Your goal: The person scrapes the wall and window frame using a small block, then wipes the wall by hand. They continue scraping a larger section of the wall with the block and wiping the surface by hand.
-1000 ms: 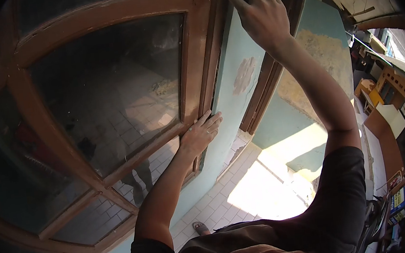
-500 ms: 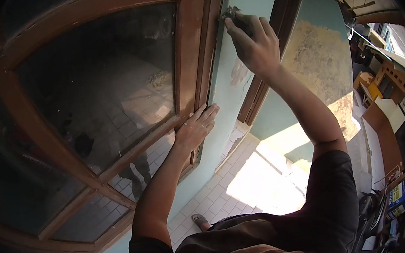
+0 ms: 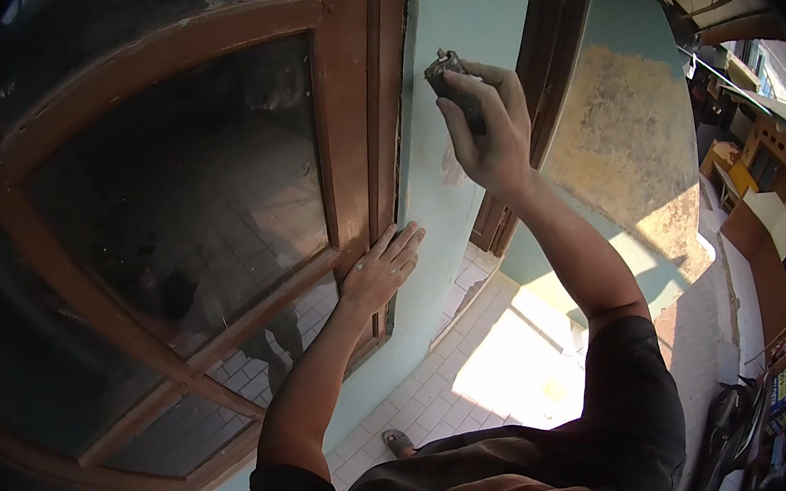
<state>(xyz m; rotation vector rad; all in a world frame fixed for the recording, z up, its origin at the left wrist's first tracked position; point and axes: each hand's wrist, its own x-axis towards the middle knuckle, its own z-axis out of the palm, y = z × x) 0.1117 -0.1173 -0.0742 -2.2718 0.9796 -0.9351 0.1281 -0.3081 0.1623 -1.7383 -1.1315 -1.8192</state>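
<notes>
Down comes the right hand (image 3: 496, 144), upper centre, gripping a dark lump (image 3: 440, 69); near centre, the left hand (image 3: 382, 274) lies flat, open, against the window frame (image 3: 347, 154).

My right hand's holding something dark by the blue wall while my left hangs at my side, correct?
Your left hand isn't hanging: the head view shows it against the brown window frame. Your right hand does hold a dark object by the blue wall.

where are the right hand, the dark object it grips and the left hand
Right hand (image 3: 501, 151): head view, middle of the hand, near the thumb's base
Dark object (image 3: 465, 101): head view, its exposed side
Left hand (image 3: 378, 273): head view, back of the hand
</notes>
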